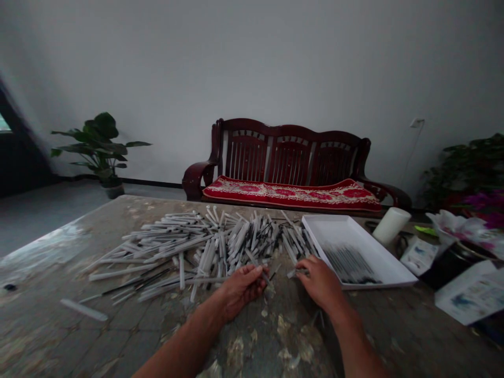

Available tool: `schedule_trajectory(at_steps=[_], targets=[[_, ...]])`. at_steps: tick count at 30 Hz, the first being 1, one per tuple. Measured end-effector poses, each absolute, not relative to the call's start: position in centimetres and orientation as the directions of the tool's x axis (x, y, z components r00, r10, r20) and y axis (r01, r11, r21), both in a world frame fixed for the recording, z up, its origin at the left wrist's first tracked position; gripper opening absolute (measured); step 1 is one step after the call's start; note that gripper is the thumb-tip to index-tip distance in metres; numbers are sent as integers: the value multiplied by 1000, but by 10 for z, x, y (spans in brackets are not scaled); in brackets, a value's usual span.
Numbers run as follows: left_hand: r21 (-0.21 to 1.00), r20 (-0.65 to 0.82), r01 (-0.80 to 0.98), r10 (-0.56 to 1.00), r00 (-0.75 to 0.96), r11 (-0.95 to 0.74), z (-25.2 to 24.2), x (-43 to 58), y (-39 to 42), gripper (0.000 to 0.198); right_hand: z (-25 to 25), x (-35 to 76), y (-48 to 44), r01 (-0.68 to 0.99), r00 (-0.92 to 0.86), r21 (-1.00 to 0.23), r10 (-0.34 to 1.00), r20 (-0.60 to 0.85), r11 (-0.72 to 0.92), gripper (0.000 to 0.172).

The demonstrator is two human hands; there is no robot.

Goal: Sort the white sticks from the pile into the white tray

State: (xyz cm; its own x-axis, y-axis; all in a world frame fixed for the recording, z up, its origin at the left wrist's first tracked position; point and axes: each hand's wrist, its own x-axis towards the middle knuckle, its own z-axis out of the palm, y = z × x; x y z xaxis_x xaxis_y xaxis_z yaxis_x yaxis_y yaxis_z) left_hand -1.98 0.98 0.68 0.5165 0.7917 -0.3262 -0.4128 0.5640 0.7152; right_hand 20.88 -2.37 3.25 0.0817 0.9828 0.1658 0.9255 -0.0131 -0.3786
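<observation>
A large loose heap of slim white sticks with black tips (220, 247), possibly pens or brushes, lies spread across the worn stone-patterned tabletop (252, 346). My left hand (242, 286) is at the heap's near edge, its fingers closed on a white stick (264, 277). My right hand (321, 283) pinches a short white stick (297, 272) between the heap and a shallow white tray (334, 226). Inside the tray lies a row of dark-tipped sticks (348, 265).
A white cylinder (390, 226) stands behind the tray. Printed papers (419, 256), a dark pot (451, 265) and pink flowers (480, 205) crowd the right side. A red-cushioned wooden bench (289, 168) and a potted plant (100, 149) stand beyond the table.
</observation>
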Motion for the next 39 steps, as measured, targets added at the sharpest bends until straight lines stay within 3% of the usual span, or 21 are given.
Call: schedule_trajectory(at_steps=[4, 10, 15, 19, 27, 34, 39], targets=[[789, -273, -447, 892, 359, 422, 3, -11, 8, 39, 27, 209, -26, 965, 74, -261, 986, 149, -33, 16], [829, -245, -480, 958, 147, 286, 4, -4, 12, 42, 13, 206, -24, 970, 68, -244, 959, 274, 1, 16], [806, -256, -537, 965, 62, 249, 7, -3, 17, 35, 13, 191, -22, 911, 70, -394, 893, 445, 125, 19], [796, -265, -552, 963, 50, 248, 5, -2, 18, 33, 13, 173, -21, 839, -12, -478, 886, 463, 261, 22], [795, -276, -541, 958, 82, 275, 6, -3, 16, 34, 8, 161, -20, 721, -7, -595, 862, 506, 355, 17], [809, -283, -507, 953, 107, 297, 9, -3, 14, 38, 7, 156, -20, 648, 52, -688, 882, 468, 327, 11], [839, -249, -477, 965, 87, 260, 10, -4, 13, 41, 4, 149, -19, 471, 209, -857, 917, 340, 210, 10]])
